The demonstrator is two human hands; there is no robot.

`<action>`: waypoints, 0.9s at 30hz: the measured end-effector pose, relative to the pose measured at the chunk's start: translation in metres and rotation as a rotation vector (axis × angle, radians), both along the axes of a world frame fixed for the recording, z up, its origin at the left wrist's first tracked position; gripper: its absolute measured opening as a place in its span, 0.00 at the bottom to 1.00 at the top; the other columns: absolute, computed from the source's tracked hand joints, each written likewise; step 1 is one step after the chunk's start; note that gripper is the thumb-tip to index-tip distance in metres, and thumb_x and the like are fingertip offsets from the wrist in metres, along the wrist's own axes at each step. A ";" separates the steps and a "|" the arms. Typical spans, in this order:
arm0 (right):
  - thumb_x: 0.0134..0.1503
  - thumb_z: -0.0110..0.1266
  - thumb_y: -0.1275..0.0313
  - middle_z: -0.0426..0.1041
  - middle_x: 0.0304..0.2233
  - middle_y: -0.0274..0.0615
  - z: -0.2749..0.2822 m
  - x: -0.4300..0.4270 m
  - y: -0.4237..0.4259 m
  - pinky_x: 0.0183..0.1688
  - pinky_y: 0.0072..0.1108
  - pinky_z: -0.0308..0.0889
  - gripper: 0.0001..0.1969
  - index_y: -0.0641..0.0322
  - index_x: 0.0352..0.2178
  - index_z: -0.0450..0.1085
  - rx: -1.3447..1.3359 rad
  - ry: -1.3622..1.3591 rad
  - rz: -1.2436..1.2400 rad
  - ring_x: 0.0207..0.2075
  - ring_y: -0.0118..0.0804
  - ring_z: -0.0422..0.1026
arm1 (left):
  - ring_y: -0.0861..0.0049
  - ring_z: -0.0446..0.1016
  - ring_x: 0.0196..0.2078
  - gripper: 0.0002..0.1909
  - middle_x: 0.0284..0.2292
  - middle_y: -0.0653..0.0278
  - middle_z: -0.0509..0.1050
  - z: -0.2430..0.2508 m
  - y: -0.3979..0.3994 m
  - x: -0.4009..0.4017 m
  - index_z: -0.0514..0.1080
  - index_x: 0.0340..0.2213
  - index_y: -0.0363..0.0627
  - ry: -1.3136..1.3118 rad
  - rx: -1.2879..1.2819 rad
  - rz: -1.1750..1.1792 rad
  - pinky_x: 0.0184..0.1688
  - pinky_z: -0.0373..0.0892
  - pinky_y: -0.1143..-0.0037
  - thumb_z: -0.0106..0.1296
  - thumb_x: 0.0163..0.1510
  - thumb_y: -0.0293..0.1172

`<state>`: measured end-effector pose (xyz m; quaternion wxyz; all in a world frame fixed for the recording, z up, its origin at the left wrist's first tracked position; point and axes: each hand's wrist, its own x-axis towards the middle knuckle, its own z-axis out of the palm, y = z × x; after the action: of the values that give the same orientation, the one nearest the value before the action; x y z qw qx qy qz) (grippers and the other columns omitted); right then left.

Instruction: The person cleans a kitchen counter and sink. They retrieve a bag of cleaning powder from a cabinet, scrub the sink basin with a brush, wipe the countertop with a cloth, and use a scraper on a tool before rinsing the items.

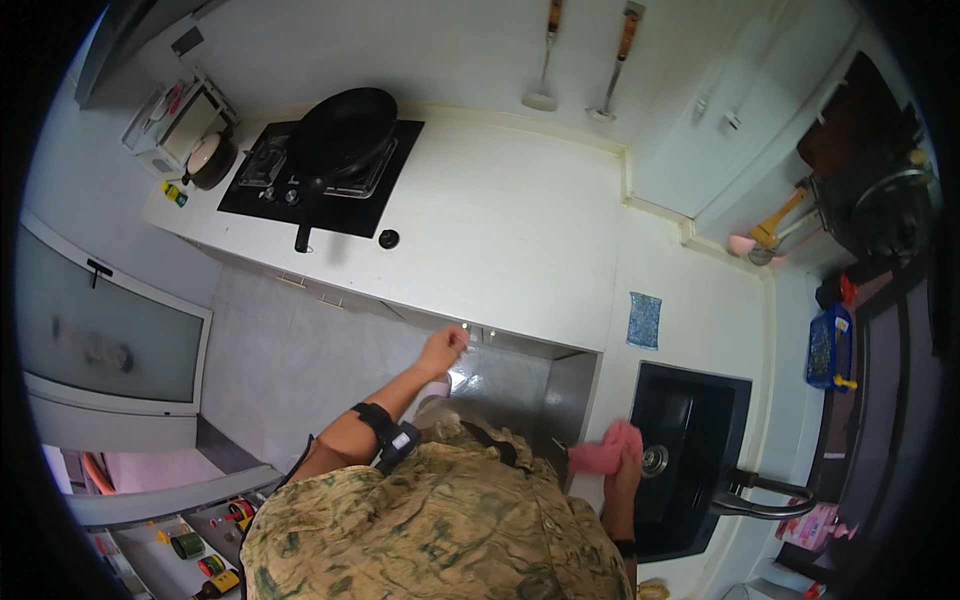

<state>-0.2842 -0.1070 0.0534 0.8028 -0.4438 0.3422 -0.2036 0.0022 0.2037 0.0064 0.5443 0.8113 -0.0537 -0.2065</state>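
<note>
My right hand (625,474) grips a bunched pink cloth (600,455) at the near left edge of the black sink (690,375). My left hand (444,351) is raised in front of the counter's front edge, beside the small knobs (493,334) of the lower cabinet doors. Its fingers are curled and somewhat blurred, so whether anything is in them or they touch a knob is unclear. Left of the sink's far end, a blue patterned scouring pad (643,321) lies flat on the white countertop (510,225).
A black frying pan (341,135) sits on the gas hob (255,202), its handle pointing over the front. A round black lid or knob (388,238) lies beside the hob. The dark faucet (765,499) arches over the sink. Bottles stand on a shelf (142,555) at lower left.
</note>
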 end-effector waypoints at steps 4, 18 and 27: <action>0.54 0.43 0.72 0.63 0.43 0.43 0.029 0.103 0.002 0.45 0.25 0.62 0.20 0.63 0.49 0.54 0.131 -0.199 0.253 0.43 0.36 0.65 | 0.66 0.70 0.27 0.09 0.24 0.55 0.71 0.011 0.058 0.063 0.68 0.29 0.40 -0.237 0.282 0.254 0.31 0.66 0.73 0.49 0.45 0.31; 0.51 0.46 0.66 0.54 0.50 0.61 -0.053 0.350 0.073 0.53 0.35 0.48 0.25 0.67 0.49 0.55 -1.490 0.360 0.426 0.51 0.58 0.54 | 0.62 0.62 0.42 0.20 0.41 0.56 0.64 0.019 0.084 0.187 0.65 0.39 0.47 -0.511 0.662 0.186 0.41 0.63 0.69 0.50 0.40 0.30; 0.49 0.43 0.68 0.58 0.47 0.59 -0.040 0.448 0.104 0.48 0.39 0.51 0.21 0.65 0.46 0.59 -1.634 0.191 0.661 0.49 0.59 0.55 | 0.56 0.64 0.39 0.19 0.34 0.52 0.64 0.036 0.101 0.157 0.63 0.37 0.42 -0.437 0.077 0.339 0.42 0.62 0.69 0.52 0.40 0.24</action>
<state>0.1639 -0.0025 0.0131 0.2210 -0.9696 0.0097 -0.1041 0.1589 0.3045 0.0421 0.5154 0.8540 -0.0253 0.0655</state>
